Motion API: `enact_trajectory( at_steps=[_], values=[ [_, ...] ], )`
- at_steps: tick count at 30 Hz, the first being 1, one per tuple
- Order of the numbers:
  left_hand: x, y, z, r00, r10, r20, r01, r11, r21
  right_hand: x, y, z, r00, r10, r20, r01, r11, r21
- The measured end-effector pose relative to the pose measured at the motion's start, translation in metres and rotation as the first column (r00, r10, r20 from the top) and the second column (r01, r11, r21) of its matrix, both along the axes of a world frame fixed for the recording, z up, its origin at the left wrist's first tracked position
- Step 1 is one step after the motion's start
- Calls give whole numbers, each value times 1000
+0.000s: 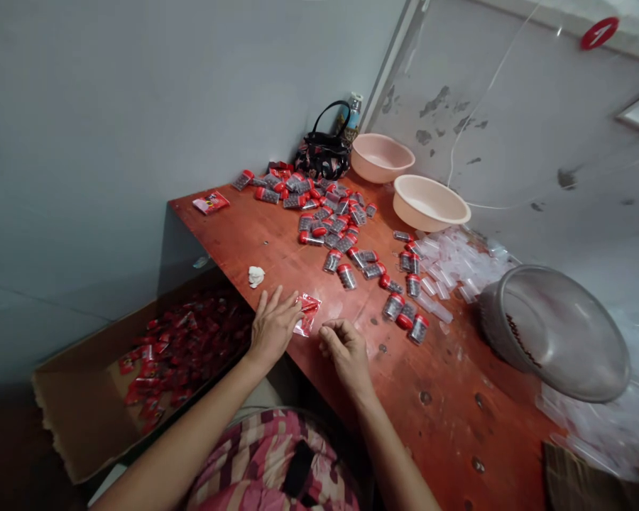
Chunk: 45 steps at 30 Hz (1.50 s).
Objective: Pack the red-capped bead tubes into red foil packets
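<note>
A small red packet point(307, 315) in shiny clear wrap lies near the table's front edge. My left hand point(275, 325) rests flat with its fingers stretched out, the fingertips against the packet's left side. Just right of the packet is my right hand point(347, 349), thumb and forefinger pinched together and the other fingers curled. Whatever may be in that pinch is too small to make out. A crumpled white scrap point(255, 277) sits beyond my left fingertips. Farther back are several small clear jars point(346, 277) with red lids and dark contents.
Below the table's left edge, a cardboard box point(69, 397) holds many red packets. Another red packet point(211, 203) lies at the far left corner. Two pinkish basins point(431, 206), a black handbag point(322, 156), clear plastic tubes point(458, 259) and a tilted grey basin point(559, 333) occupy the back and right.
</note>
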<state>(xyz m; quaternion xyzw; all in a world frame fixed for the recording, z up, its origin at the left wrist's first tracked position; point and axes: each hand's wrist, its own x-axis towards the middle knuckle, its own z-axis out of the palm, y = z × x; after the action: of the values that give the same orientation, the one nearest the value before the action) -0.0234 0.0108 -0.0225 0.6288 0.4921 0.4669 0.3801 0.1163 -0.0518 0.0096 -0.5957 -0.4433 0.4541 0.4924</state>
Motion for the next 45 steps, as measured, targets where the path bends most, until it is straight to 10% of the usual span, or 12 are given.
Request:
enact_trajectory(
  at_steps=[5,9,13,18,26,32,39,41,45],
  values=[
    [-2,-3,-12,948,26,-317,51,971,231,1,20,-12,998,-41,-52,42,999,20],
    [-1,-10,-5,963,24,-270,60,953,298,-4,37,-15,956,-62,-288,74,997,29],
    [-4,-15,11,998,-36,57,39,997,-62,-4,43,-5,916,-72,-394,85,996,17],
    [-4,-15,22,900,-77,429,300,822,-483,-7,44,-1,935,-33,-352,30,999,-15],
    [-8,-14,16,825,190,532,190,794,-578,5,59,-9,979,-93,184,78,993,87],
    [-14,-11,17,749,335,572,180,729,-661,57,105,9,581,-135,803,215,977,9],
    [-13,-8,16,540,494,681,221,698,-681,56,82,10,745,-14,667,81,994,-70],
    [-11,-6,16,439,560,702,222,690,-689,38,53,8,956,-17,292,22,1000,-15],
    [-2,-2,17,304,618,725,251,683,-686,-3,-1,4,1000,3,-4,-3,1000,-22]
  ],
)
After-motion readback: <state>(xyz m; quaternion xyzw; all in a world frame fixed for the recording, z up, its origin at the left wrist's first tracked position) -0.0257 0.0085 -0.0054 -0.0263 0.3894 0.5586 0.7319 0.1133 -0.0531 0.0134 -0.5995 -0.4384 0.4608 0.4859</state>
